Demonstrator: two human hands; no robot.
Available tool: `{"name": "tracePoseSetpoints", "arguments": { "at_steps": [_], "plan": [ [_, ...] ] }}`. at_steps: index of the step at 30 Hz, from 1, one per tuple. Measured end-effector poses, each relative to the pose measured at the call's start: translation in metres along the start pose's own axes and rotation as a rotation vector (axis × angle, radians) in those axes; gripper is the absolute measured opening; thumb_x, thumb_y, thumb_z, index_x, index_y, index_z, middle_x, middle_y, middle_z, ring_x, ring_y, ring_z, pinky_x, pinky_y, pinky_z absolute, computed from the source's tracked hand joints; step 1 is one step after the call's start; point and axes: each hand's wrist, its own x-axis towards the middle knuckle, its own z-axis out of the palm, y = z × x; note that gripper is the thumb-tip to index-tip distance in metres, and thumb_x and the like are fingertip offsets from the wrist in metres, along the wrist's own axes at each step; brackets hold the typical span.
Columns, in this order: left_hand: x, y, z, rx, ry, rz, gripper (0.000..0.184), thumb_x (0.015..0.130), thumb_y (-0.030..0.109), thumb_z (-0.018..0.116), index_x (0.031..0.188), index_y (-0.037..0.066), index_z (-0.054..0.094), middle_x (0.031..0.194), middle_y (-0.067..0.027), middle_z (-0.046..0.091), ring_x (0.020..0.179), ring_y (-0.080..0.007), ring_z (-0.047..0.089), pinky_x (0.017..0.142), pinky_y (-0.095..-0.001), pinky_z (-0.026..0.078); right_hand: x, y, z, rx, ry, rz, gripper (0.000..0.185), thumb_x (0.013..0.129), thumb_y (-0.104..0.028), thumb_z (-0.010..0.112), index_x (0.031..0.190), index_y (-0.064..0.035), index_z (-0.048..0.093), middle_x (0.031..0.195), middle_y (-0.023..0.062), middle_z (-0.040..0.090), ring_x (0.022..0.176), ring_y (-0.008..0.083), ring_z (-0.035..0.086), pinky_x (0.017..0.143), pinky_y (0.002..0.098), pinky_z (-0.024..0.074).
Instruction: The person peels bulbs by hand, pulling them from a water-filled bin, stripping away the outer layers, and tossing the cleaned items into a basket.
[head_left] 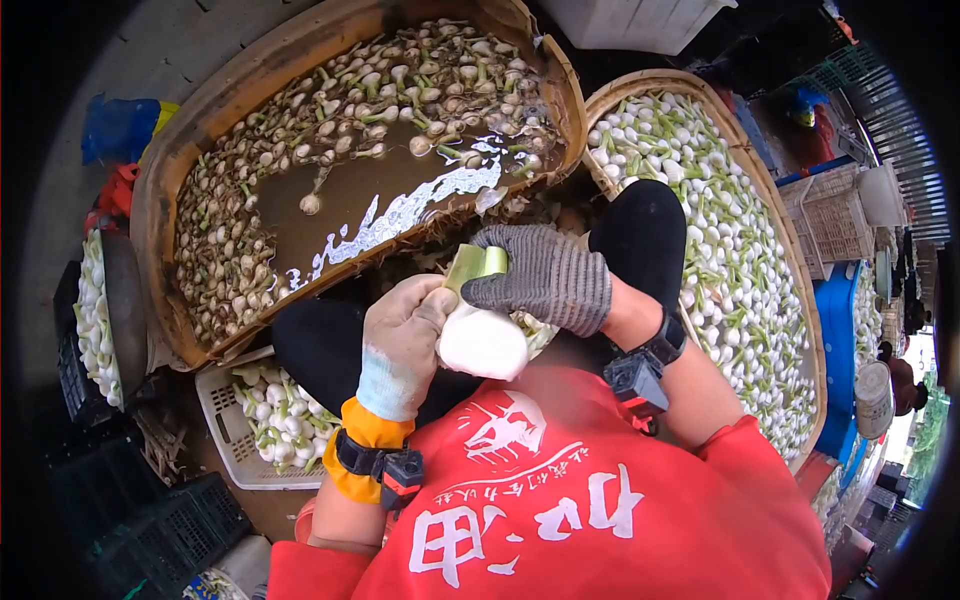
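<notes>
Red shirt (720, 510): filling the bottom of the view, nearest the camera, bearing white lettering.
Left hand (400, 325): wearing a pale glove, gripping firmly at the neck of the bulb.
Right hand (550, 280): wearing a grey knitted glove, pinching the green stalk (465, 265) between thumb and fingers, partly hiding it.
Large white bulb (482, 345): hanging between both hands, just above the shirt, pointing its stalk toward the brown tub.
Wrist devices (637, 380): sitting strapped on both forearms, jutting out behind the gloves.
Left knee (308, 338): blocking part of the brown tub's near rim, reaching over beside the white crate.
Right knee (640, 225): standing in front of the second basin's near edge, hiding some of its load.
Brown tub (158, 230): lying ahead, holding murky water (350, 195) and many brownish bulbs (430, 90).
Second basin (640, 79): stretching along the right, brimming with white bulbs and green stalks.
White crate (222, 435): resting beside the left knee, carrying more white bulbs.
Black crates (180, 530): crowding the lower left corner.
Wicker basket (828, 215): standing beyond the second basin, near a blue tub (838, 330).
</notes>
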Motion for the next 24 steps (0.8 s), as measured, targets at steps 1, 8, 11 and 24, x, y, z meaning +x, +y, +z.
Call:
{"name": "tracePoseSetpoints", "arguments": {
  "at_steps": [1,8,11,24],
  "plan": [
    [-0.003,0.006,0.000,0.001,0.000,-0.001,0.023,0.097,0.016,0.057,0.106,-0.004,0.064,0.088,-0.0033,0.066,0.075,-0.0083,0.061,0.065,-0.0232,0.051,-0.002,0.001,-0.002,0.155,-0.024,0.014,0.043,0.078,-0.039,0.072,0.095,-0.0011,0.063,0.083,0.0174,0.064,0.078,0.0291,0.063,0.072,0.0383,0.0509],
    [-0.003,0.005,-0.052,-0.479,0.147,0.241,0.023,0.099,0.013,0.053,0.112,-0.006,0.054,0.086,-0.0177,0.066,0.066,-0.0240,0.065,0.066,-0.0343,0.056,-0.029,0.029,-0.040,0.547,0.288,0.214,0.026,0.072,-0.005,0.068,0.097,-0.0031,0.061,0.094,0.0020,0.061,0.087,0.0116,0.059,0.079,0.0263,0.0497],
    [0.021,-0.021,-0.052,0.803,-0.026,0.462,0.056,0.095,0.034,0.059,0.139,0.003,0.042,0.122,-0.0189,0.058,0.108,-0.0314,0.059,0.093,-0.0377,0.049,-0.024,0.036,-0.029,0.483,0.366,0.155,0.025,0.072,-0.002,0.067,0.096,-0.0033,0.060,0.092,0.0012,0.059,0.086,0.0117,0.057,0.081,0.0277,0.0487],
    [0.024,0.000,-0.192,0.541,0.731,0.203,0.016,0.090,0.013,0.059,0.099,0.000,0.064,0.092,-0.0070,0.063,0.080,-0.0144,0.061,0.068,-0.0250,0.050,-0.001,0.065,0.029,0.216,0.257,0.181,0.021,0.080,-0.019,0.073,0.091,-0.0043,0.062,0.089,0.0096,0.061,0.082,0.0212,0.060,0.076,0.0329,0.0492]
  ]
}}
